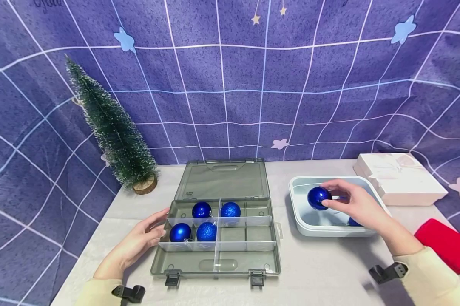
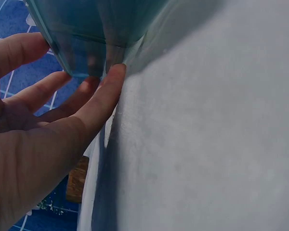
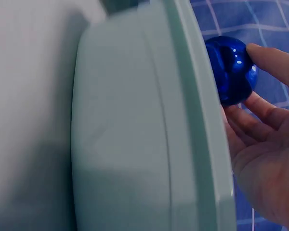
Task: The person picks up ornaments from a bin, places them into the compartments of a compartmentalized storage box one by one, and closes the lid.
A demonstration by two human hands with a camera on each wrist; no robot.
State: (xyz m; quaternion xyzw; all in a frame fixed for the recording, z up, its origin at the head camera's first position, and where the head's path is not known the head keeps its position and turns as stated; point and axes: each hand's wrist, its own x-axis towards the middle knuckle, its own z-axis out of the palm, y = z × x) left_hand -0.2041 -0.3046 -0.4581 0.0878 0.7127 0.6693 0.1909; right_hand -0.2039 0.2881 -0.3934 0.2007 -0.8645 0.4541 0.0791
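My right hand pinches a shiny blue Christmas ball between thumb and fingers, over the pale plastic tub. In the right wrist view this ball shows just past the tub's rim. Part of another blue ball peeks out inside the tub, mostly hidden by the hand. With fingers extended, my left hand touches the left side of a grey see-through compartment box, whose lid lies back. Several blue balls, shiny, matt and glittery, sit in its back and middle rows, including a glittery one.
A small frosted Christmas tree on a wooden base stands at the back left. Behind the tub on the right is a white gift box with a bow. A red cloth-like item lies near the right sleeve.
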